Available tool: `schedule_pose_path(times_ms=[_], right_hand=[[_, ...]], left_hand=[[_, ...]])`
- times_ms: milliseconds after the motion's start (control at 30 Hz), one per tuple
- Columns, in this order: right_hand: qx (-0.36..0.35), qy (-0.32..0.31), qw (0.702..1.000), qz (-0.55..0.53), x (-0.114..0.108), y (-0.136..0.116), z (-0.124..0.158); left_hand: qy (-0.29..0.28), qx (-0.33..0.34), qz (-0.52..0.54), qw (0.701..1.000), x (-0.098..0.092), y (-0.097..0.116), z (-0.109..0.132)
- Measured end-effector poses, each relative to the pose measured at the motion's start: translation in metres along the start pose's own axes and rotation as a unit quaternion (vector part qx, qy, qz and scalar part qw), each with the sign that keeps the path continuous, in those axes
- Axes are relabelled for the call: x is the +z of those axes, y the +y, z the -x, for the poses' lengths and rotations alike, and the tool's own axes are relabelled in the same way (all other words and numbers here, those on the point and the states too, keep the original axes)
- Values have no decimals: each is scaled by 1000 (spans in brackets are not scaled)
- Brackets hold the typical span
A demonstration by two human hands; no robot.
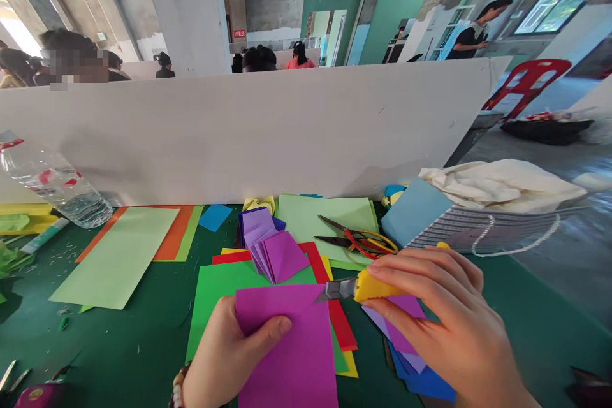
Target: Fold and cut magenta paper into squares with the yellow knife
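Note:
A sheet of purple paper (291,357) is held up by my left hand (234,344), its thumb lying across the front. In my right hand (440,306) is a yellow utility knife (370,285), gripped between thumb and fingers. Its blade points left and meets the paper near the top right corner; whether it has cut in, I cannot tell. Behind the sheet lie green paper (210,293) and red paper (342,325). Small folded purple papers (282,252) rest on top of that stack. More purple and blue sheets (430,382) are partly hidden under my right hand.
Scissors (354,239) lie on pale green sheets (310,213). A paper bag (463,223) with white cloth stands at the right. Pale green and orange paper (119,255) and a water bottle (62,185) are at the left. A white partition (268,134) borders the table's back.

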State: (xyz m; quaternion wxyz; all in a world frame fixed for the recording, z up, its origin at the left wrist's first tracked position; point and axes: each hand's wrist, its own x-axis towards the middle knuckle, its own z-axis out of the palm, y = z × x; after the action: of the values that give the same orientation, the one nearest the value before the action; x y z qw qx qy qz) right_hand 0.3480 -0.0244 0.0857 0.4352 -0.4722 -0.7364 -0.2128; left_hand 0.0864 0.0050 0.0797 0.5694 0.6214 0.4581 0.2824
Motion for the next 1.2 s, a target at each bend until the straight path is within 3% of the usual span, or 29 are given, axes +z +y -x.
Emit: schedule_pose_path(times_ms=[267, 500, 733, 1000, 1200], right_hand=[[3, 11, 1000, 3, -3, 7, 1], [12, 8, 1000, -15, 4, -2, 1], [10, 27, 999, -20, 12, -8, 0], [4, 18, 1000, -11, 8, -5, 1], [11, 19, 1000, 1, 2, 1, 2]], left_hand=[[16, -13, 8, 1000, -8, 2, 2], [22, -3, 18, 1000, -3, -6, -2], [38, -11, 4, 999, 1, 1, 2], [15, -16, -16, 1000, 1, 9, 2], [20, -22, 10, 1000, -4, 3, 3]])
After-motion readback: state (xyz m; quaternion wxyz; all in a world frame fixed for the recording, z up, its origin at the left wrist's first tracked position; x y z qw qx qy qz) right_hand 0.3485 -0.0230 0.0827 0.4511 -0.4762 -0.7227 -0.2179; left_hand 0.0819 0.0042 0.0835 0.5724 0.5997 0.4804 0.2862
